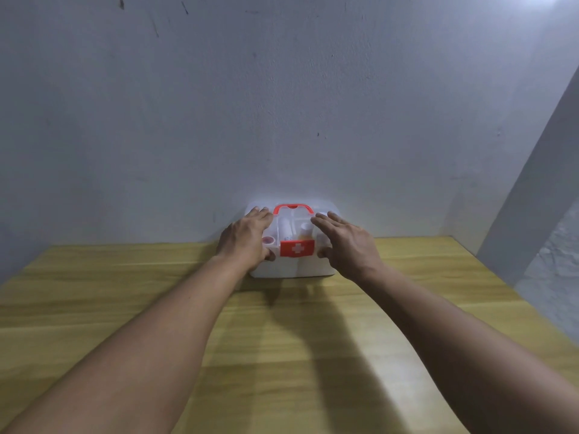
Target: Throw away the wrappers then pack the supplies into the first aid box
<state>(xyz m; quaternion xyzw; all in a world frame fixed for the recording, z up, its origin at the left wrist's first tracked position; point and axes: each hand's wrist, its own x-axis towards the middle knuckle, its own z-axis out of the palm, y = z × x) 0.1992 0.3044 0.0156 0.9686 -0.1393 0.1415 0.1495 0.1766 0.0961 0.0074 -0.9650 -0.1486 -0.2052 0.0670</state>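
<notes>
A white first aid box (293, 267) with a clear lid, a red handle (293, 208) and a red latch bearing a white cross (296, 248) stands at the far edge of the wooden table, against the wall. Through the lid I make out a tape roll (269, 241) and small bottles (305, 230). My left hand (246, 238) lies on the box's left side, fingers over the lid and thumb at the front. My right hand (346, 242) hovers at the right side with fingers spread, thumb near the front; whether it touches the lid I cannot tell.
The yellowish wooden table (156, 292) stretches from the wall toward me. A grey-white wall (282, 104) rises right behind the box. At the right, the table edge (501, 292) drops off beside a wall corner and a patterned floor.
</notes>
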